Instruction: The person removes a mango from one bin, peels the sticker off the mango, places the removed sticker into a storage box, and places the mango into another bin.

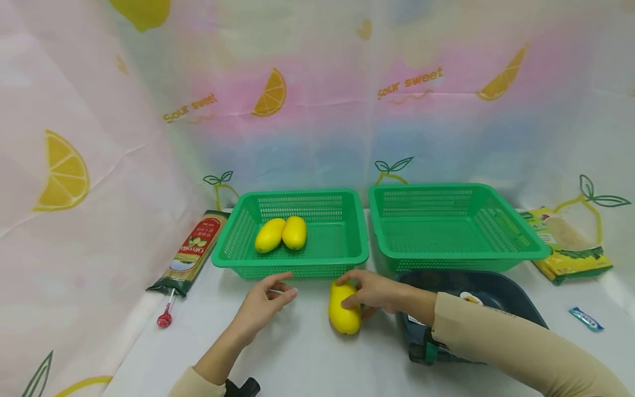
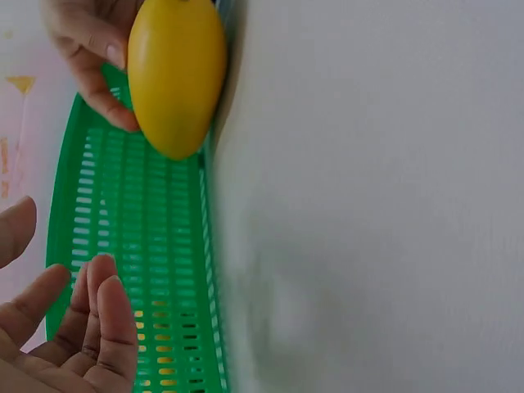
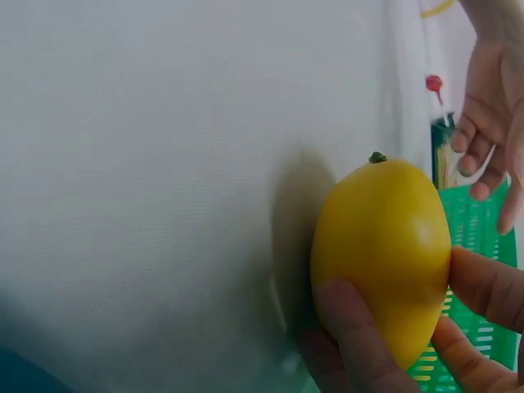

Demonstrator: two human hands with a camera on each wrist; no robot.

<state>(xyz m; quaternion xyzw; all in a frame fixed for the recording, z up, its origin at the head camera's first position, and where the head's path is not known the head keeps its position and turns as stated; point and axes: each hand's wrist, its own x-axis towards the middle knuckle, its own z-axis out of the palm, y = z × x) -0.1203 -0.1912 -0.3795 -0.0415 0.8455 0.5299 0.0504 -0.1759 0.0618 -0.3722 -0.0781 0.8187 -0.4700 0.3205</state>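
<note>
**A:** What does the head camera show?

**B:** A white table [image 1: 307, 358] backed by a pastel lemon-print curtain. A smooth yellow mango-shaped fruit [image 1: 343, 309] lies on the tabletop just in front of the left green plastic mesh basket [image 1: 347, 242]. The right hand [image 1: 374, 291] covers the fruit's far end, fingers curled over it in a grip. The left hand [image 1: 265, 303] hovers close by on the fruit's left, fingers loosely bent, holding nothing. Two more yellow fruits [image 1: 281, 234] lie touching each other inside that basket. A second green mesh basket [image 1: 521, 242] beside it shows nothing inside. A dark blue tub [image 1: 516, 300] sits under the right forearm. A pasta packet [image 1: 190, 253] and a red lollipop [image 1: 164, 318] lie at the left.

**A:** And the left wrist view?

**B:** Turned sideways. The left hand [image 2: 74, 327] is at the lower edge, its fingers [image 2: 115, 319] relaxed and apart from the fruit [image 2: 176, 78], which sits against the basket's wall [image 2: 155, 246]. Two fingers of the other hand press its far side.

**A:** The right wrist view?

**B:** Close up, the fruit [image 3: 381, 246] rests on the table, stem end away from the camera. The thumb [image 3: 356, 336] is on its near side, fingers on the other: a side pinch that probably steadies a rounded, rolling shape.
</note>
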